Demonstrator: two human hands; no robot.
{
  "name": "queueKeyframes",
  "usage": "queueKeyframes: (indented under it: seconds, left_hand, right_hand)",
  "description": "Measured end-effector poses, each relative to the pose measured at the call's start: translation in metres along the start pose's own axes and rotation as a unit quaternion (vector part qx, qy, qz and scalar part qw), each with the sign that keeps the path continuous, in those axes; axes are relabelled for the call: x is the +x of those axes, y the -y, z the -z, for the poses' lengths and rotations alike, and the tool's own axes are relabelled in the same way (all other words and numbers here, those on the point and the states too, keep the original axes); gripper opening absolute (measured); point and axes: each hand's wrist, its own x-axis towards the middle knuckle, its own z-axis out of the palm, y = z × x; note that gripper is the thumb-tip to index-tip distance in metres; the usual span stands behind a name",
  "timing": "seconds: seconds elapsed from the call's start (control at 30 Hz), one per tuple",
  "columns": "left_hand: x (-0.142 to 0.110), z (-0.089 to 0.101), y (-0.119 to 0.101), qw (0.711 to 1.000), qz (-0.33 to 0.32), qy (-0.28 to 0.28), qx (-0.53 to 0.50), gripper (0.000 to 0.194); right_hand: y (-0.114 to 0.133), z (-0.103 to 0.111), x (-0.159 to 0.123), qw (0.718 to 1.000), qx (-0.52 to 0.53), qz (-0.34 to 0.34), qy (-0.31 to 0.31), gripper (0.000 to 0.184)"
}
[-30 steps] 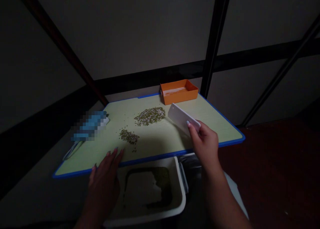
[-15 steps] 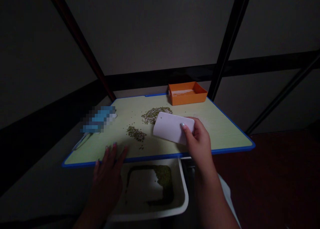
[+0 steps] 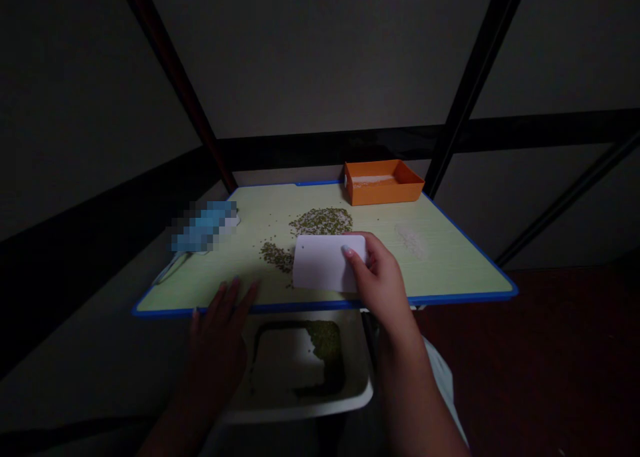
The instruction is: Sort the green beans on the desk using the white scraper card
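My right hand [image 3: 381, 277] grips a white flat card [image 3: 323, 265] with a small hole in one corner, thumb on its near face. The card stands on edge over the table near its front. Just left of it lies a small heap of dark green beans or seeds [image 3: 276, 255], partly covered by the card. Behind the card spreads a larger patch of green beans mixed with white grains [image 3: 323, 220]. My left hand [image 3: 220, 337] rests with spread fingers on the table's front edge. Below that edge is a white basin [image 3: 357, 394] holding more green beans [image 3: 327, 350].
An orange box [image 3: 385, 192] with white grains inside stands at the back right of the blue-edged table [image 3: 450, 270]. A thin patch of white grains [image 3: 411, 240] lies on the right. A blurred blue object [image 3: 205, 227] with a cord sits at the left.
My right hand has brought the card left and lower, turning it more level, beside the small heap. The white grains on the right now show. My left hand stays at the edge.
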Motion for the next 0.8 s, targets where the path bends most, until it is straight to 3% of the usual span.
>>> queueKeyframes:
  seconds: [0.57, 0.8]
  left_hand:
    - [0.0005, 0.0023, -0.0071, 1.0, 0.008, -0.014, 0.008, 0.073]
    - [0.0001, -0.0019, 0.0006, 1.0, 0.002, -0.006, 0.008, 0.073]
  right_hand:
    - [0.0004, 0.0019, -0.0007, 0.999, -0.013, -0.001, -0.043, 0.018]
    - [-0.0023, -0.0023, 0.0013, 0.997, -0.047, -0.026, -0.051, 0.019]
